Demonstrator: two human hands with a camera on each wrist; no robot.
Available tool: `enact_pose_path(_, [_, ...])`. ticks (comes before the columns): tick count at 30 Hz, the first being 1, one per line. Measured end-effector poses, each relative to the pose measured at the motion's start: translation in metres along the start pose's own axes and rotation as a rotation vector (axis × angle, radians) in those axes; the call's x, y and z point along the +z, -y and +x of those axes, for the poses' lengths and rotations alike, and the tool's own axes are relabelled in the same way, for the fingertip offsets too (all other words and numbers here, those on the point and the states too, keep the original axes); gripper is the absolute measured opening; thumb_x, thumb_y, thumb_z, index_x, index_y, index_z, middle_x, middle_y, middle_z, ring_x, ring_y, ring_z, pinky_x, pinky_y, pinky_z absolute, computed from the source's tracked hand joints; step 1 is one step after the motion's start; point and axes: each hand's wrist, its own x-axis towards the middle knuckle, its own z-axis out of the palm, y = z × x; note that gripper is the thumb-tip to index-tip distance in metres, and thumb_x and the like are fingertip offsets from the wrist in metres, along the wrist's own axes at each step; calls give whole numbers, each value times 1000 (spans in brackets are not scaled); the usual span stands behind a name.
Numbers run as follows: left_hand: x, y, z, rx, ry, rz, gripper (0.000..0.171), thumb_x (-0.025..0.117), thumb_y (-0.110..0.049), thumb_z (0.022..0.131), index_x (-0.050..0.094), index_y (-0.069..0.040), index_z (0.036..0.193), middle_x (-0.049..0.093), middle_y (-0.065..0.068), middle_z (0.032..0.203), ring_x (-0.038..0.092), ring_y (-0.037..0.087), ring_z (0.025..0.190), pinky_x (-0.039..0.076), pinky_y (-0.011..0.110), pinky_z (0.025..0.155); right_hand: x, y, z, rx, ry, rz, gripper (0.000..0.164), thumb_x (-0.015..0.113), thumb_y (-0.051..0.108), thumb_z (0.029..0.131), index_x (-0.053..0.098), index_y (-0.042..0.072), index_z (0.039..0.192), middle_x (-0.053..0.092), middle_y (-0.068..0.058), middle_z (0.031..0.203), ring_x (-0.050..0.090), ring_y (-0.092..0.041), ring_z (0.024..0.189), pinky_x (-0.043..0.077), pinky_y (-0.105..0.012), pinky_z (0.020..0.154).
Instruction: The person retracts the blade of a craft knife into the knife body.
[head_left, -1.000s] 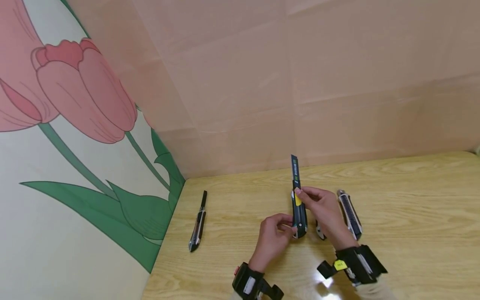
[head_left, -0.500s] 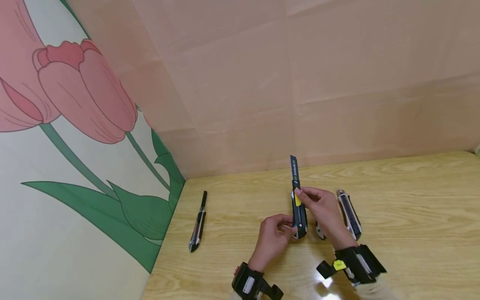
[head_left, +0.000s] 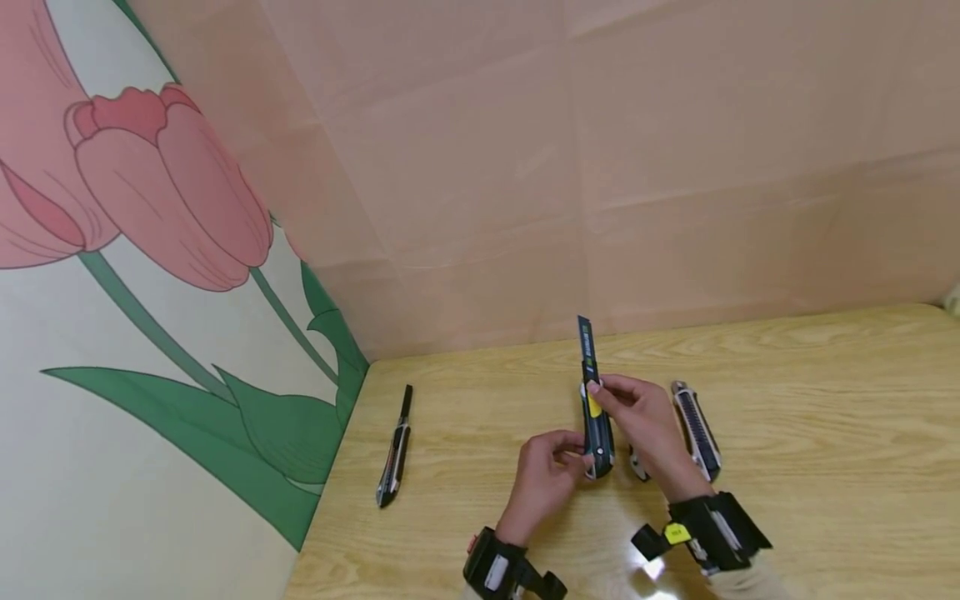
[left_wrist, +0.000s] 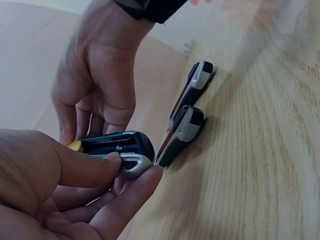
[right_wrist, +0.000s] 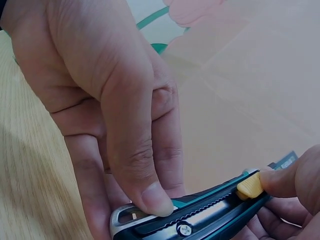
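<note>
A black and teal utility knife with a yellow slider is held above the table, its long dark blade pointing away from me. My left hand pinches its tail end, thumb on top, beside the silver end loop. Further up the body, my right hand grips the knife, its thumb pressing on the slider. In the left wrist view the blade is hidden behind the hands.
Another utility knife lies at the left, dark tip outward. A grey and black one lies right of my right hand, and one more is partly covered by that wrist. A flowered panel and pinkish sheet border the wooden table.
The blade tip has shifted slightly left and down in the head view, showing a little less blade above the body. Both hands keep their grip almost unmoved.
</note>
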Motion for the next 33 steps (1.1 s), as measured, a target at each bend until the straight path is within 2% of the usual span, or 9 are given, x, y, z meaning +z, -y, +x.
enact_pose_path(7, [0,-1,0,4,4,-2,18,74,3,89,75,0,107,76,7,95,71,13,74,60,25,65,0,1,-1,-4,10,10,45,65,34,101,65,1,132,66,-18,127,57,-23,108,47,-27,92])
enact_pose_path(12, [-1,0,0,-11,8,-24,18,73,4,89,74,1,107,75,6,94,71,13,73,63,30,65,1,2,-2,-7,16,16,44,66,32,101,64,0,132,65,-18,127,58,-20,106,47,-22,89])
enact_pose_path(17, [-2,0,-1,-10,3,-7,17,73,4,90,74,1,107,75,6,95,71,11,74,62,27,64,3,3,-2,-13,34,29,41,67,25,101,64,-1,132,66,-18,125,59,-19,103,49,-19,85])
enact_pose_path(27, [-2,-2,-1,-40,3,-51,17,73,3,90,75,-1,107,74,3,94,70,11,73,64,36,66,1,4,-1,-6,47,67,40,68,22,100,63,-2,133,66,-18,124,61,-16,100,51,-18,84])
enact_pose_path(33, [-2,-1,-1,-49,1,-72,19,73,3,90,76,-2,108,74,2,95,71,13,73,64,36,66,1,6,-3,-8,49,51,39,68,20,100,63,-2,132,67,-17,121,61,-15,98,51,-17,84])
